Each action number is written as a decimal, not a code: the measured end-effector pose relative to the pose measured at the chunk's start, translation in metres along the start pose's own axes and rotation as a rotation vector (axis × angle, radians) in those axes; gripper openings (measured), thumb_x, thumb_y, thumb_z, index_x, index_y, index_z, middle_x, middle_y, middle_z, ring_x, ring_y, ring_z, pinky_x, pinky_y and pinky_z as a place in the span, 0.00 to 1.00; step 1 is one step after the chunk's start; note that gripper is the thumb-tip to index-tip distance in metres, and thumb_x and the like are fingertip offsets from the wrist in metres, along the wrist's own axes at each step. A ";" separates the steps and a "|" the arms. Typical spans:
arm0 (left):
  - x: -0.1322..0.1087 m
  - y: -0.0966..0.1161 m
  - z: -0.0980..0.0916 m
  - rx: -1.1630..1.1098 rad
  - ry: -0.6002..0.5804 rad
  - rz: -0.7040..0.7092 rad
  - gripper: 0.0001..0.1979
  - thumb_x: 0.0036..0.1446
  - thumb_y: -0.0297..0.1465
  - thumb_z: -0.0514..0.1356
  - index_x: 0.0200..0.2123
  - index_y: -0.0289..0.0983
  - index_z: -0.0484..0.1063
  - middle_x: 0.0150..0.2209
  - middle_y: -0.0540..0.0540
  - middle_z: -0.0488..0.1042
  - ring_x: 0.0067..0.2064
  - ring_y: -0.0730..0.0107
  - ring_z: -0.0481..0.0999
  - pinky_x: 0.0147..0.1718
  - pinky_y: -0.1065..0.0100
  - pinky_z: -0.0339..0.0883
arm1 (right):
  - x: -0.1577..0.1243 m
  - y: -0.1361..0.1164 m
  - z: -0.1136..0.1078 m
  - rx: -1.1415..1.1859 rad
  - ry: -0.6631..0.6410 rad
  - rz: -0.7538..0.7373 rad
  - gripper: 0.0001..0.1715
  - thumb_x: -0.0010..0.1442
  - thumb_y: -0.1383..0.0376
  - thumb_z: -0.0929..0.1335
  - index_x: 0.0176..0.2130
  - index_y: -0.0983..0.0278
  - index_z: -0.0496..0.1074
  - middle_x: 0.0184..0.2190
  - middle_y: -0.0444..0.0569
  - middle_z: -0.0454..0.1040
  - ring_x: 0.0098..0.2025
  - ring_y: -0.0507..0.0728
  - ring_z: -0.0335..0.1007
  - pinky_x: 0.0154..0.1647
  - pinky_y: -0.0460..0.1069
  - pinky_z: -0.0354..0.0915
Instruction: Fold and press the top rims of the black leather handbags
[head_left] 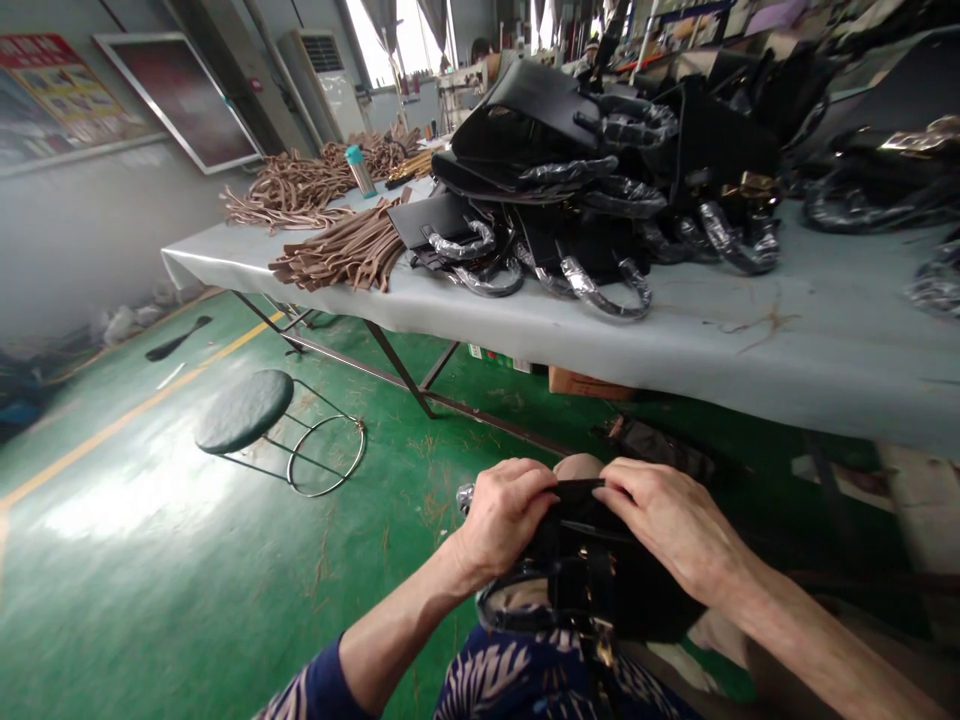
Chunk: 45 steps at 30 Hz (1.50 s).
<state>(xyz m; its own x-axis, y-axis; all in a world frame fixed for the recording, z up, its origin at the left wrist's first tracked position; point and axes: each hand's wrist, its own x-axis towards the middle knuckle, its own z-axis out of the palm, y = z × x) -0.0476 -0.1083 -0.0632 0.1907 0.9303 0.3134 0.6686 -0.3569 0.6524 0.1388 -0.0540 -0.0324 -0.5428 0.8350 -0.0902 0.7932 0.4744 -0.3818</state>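
Note:
A black handbag [645, 590] with gold-coloured fittings rests on my lap. My left hand [510, 515] pinches its upper far edge between thumb and fingers. A short way to the right, my right hand [664, 515] grips the same edge, thumb on the near side. Dark lining shows between the two hands. One rounded handle of the bag hangs toward me below my left hand, and a strap with a gold buckle lies down the front. The inside of the bag is mostly hidden.
Beyond my knees stands a table [697, 345] with a pale cover. Black bags [525, 130] with plastic-wrapped handles are piled on it, beside bundles of brown strips [345, 250] and a teal-capped bottle [360, 170]. A round stool [246, 410] is on the green floor at left.

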 end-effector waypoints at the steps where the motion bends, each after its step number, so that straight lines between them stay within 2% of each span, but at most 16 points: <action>1: -0.002 0.000 0.002 0.041 0.019 0.025 0.07 0.57 0.28 0.54 0.36 0.37 0.71 0.34 0.46 0.74 0.35 0.73 0.72 0.37 0.71 0.66 | 0.000 -0.001 0.000 -0.005 0.005 0.004 0.14 0.59 0.65 0.60 0.26 0.61 0.70 0.30 0.45 0.75 0.32 0.54 0.70 0.32 0.48 0.60; 7: -0.007 -0.002 0.009 0.194 0.139 0.136 0.09 0.59 0.26 0.51 0.35 0.36 0.71 0.36 0.45 0.75 0.34 0.74 0.72 0.33 0.72 0.66 | 0.000 -0.003 0.000 -0.013 0.030 0.003 0.12 0.59 0.66 0.61 0.26 0.61 0.69 0.30 0.44 0.74 0.31 0.53 0.69 0.31 0.47 0.59; 13: -0.007 0.000 0.008 0.252 0.152 0.207 0.10 0.59 0.25 0.50 0.35 0.36 0.71 0.39 0.44 0.75 0.36 0.72 0.72 0.34 0.69 0.65 | -0.002 -0.003 0.001 -0.042 0.018 0.020 0.11 0.59 0.66 0.61 0.26 0.61 0.68 0.30 0.44 0.73 0.32 0.54 0.68 0.30 0.48 0.58; 16: -0.006 0.000 0.009 0.234 0.157 0.197 0.10 0.59 0.25 0.50 0.36 0.35 0.70 0.39 0.43 0.74 0.37 0.71 0.72 0.35 0.69 0.66 | -0.003 -0.004 0.001 -0.030 0.035 0.021 0.11 0.59 0.67 0.62 0.26 0.61 0.68 0.30 0.43 0.73 0.31 0.53 0.68 0.30 0.48 0.57; 18: -0.003 0.000 0.009 0.222 0.139 0.181 0.09 0.59 0.25 0.50 0.36 0.35 0.70 0.39 0.43 0.74 0.37 0.71 0.73 0.36 0.69 0.67 | -0.003 -0.004 0.001 -0.019 0.049 0.011 0.11 0.58 0.67 0.62 0.25 0.61 0.68 0.29 0.43 0.73 0.30 0.53 0.68 0.30 0.48 0.57; 26: 0.007 0.005 -0.001 0.254 -0.058 0.204 0.11 0.59 0.25 0.47 0.35 0.35 0.69 0.41 0.43 0.72 0.38 0.72 0.72 0.37 0.70 0.67 | 0.000 0.000 0.001 0.025 0.060 0.010 0.12 0.58 0.67 0.62 0.25 0.60 0.69 0.27 0.43 0.73 0.30 0.53 0.69 0.30 0.47 0.57; 29: 0.007 0.004 0.000 0.299 -0.081 0.226 0.12 0.60 0.26 0.46 0.37 0.35 0.69 0.42 0.42 0.71 0.39 0.70 0.71 0.38 0.69 0.67 | 0.001 0.002 0.001 0.037 0.072 0.024 0.11 0.58 0.66 0.63 0.25 0.60 0.70 0.27 0.43 0.74 0.30 0.53 0.69 0.31 0.47 0.57; 36: 0.012 0.005 0.007 0.121 -0.082 0.130 0.10 0.60 0.26 0.48 0.36 0.36 0.69 0.41 0.45 0.71 0.39 0.72 0.71 0.39 0.72 0.66 | 0.000 0.002 0.001 0.052 0.058 0.030 0.13 0.59 0.66 0.62 0.25 0.61 0.69 0.27 0.43 0.73 0.29 0.52 0.68 0.30 0.47 0.56; 40: 0.017 0.007 0.008 0.042 -0.095 0.015 0.08 0.58 0.25 0.50 0.33 0.35 0.68 0.41 0.45 0.70 0.38 0.74 0.71 0.38 0.73 0.65 | 0.002 0.003 0.002 0.053 0.054 0.030 0.11 0.58 0.66 0.63 0.25 0.62 0.69 0.28 0.44 0.73 0.31 0.53 0.68 0.31 0.47 0.57; 45: 0.025 0.009 0.008 0.113 -0.170 -0.085 0.06 0.56 0.24 0.50 0.30 0.35 0.65 0.32 0.48 0.69 0.33 0.74 0.69 0.33 0.73 0.63 | 0.007 0.000 0.002 0.010 0.051 0.091 0.11 0.56 0.66 0.64 0.24 0.62 0.70 0.27 0.46 0.74 0.32 0.55 0.69 0.31 0.48 0.55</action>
<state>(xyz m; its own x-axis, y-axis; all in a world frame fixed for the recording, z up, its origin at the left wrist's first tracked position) -0.0308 -0.0880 -0.0554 0.2421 0.9611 0.1332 0.7619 -0.2733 0.5872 0.1343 -0.0485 -0.0345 -0.4536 0.8878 -0.0784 0.8357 0.3931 -0.3835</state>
